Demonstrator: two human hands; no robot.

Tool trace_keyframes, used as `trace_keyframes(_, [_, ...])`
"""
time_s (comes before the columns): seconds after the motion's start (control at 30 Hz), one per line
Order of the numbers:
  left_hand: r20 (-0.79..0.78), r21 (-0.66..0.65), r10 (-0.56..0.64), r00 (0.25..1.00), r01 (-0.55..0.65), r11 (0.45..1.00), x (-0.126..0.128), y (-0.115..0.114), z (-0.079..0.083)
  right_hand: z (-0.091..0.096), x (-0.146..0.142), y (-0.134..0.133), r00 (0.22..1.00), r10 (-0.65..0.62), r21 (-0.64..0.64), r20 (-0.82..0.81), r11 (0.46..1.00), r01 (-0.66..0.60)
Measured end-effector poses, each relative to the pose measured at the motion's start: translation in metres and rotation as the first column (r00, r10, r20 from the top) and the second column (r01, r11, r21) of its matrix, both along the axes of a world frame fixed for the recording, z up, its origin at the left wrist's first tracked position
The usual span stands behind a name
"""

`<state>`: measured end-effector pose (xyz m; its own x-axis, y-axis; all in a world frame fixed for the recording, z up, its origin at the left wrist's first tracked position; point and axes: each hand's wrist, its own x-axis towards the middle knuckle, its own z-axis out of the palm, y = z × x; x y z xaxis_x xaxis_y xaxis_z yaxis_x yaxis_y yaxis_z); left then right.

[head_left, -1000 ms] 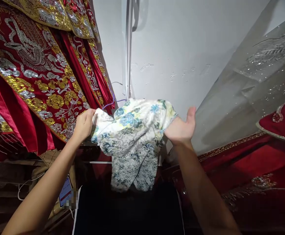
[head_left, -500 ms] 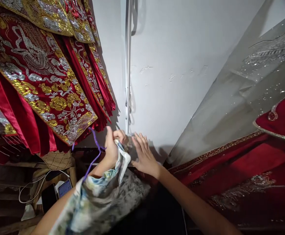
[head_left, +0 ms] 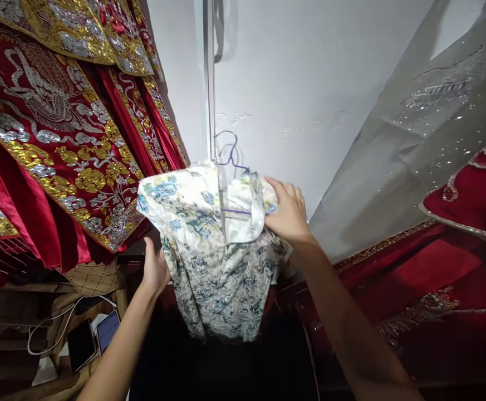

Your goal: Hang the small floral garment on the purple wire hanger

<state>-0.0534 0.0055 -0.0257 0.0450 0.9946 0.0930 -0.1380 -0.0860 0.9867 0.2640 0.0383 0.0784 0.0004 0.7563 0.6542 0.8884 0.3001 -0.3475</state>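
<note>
A floral shirt (head_left: 221,278), white with blue, green and yellow print, hangs on a purple hanger (head_left: 231,159) in front of me. Its collar faces up, and the hanger's bar shows through the neck opening. At the right shoulder my right hand (head_left: 288,210) is closed on the shirt, thumb on the near side. My left hand (head_left: 155,270) is at the shirt's left side below the sleeve. Its thumb is stretched up and apart, and its other fingers are partly hidden by the fabric.
Red garments with gold and silver embroidery (head_left: 92,156) hang at left. A clear plastic cover (head_left: 376,167) and a red beaded garment (head_left: 468,189) are at right. Two phones (head_left: 81,344) and a white cable (head_left: 53,351) lie at lower left. Behind is a white panel (head_left: 276,89).
The shirt, bunched over my left forearm before, now hangs spread on the purple hanger. My left hand has moved left and down, out of the shirt; my right hand has gone up to its shoulder.
</note>
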Motion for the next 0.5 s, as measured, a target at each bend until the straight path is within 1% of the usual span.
trace_keyframes(0.07, [0.091,-0.045,0.132,0.987,-0.128,0.991,0.003,-0.009,-0.019,0.009,-0.019,0.006,0.998,0.039,0.037,0.043,0.999,-0.04])
trace_keyframes(0.13, [0.153,-0.096,0.239,0.959,-0.226,0.969,0.01,-0.017,-0.039,0.006,-0.033,0.005,0.994,0.067,0.028,0.081,0.997,-0.07])
trace_keyframes(0.17, [0.179,-0.126,0.287,0.941,-0.268,0.955,0.013,-0.021,-0.048,0.0,-0.036,0.002,0.993,0.081,0.01,0.09,0.997,-0.082])
trace_keyframes(0.23, [0.229,-0.197,0.36,0.904,-0.319,0.927,0.02,-0.028,-0.065,-0.017,-0.034,-0.008,0.99,0.11,-0.02,0.083,0.994,-0.108])
trace_keyframes(0.3, [0.28,-0.275,0.399,0.873,-0.326,0.905,0.024,-0.035,-0.079,-0.04,-0.026,-0.022,0.99,0.132,-0.001,0.054,0.991,-0.132])
trace_keyframes(0.33, [0.306,-0.314,0.406,0.861,-0.311,0.897,0.026,-0.038,-0.085,-0.051,-0.022,-0.03,0.991,0.135,0.035,0.025,0.99,-0.136])
trace_keyframes(0.37, [0.331,-0.354,0.41,0.85,-0.29,0.889,0.028,-0.041,-0.09,-0.063,-0.021,-0.038,0.991,0.134,0.081,-0.026,0.988,-0.132])
trace_keyframes(0.4, [0.347,-0.394,0.417,0.84,-0.273,0.878,0.029,-0.044,-0.093,-0.076,-0.022,-0.047,0.985,0.131,0.124,-0.114,0.985,-0.117])
trace_keyframes(0.43, [0.357,-0.431,0.429,0.83,-0.261,0.864,0.03,-0.047,-0.095,-0.089,-0.026,-0.056,0.963,0.126,0.145,-0.238,0.985,-0.093])
trace_keyframes(0.47, [0.365,-0.468,0.438,0.822,-0.244,0.849,0.032,-0.049,-0.096,-0.103,-0.034,-0.065,0.915,0.117,0.127,-0.387,0.989,-0.073])
trace_keyframes(0.5, [0.375,-0.501,0.438,0.817,-0.219,0.837,0.033,-0.051,-0.096,-0.117,-0.045,-0.072,0.828,0.087,0.063,-0.554,0.996,-0.062])
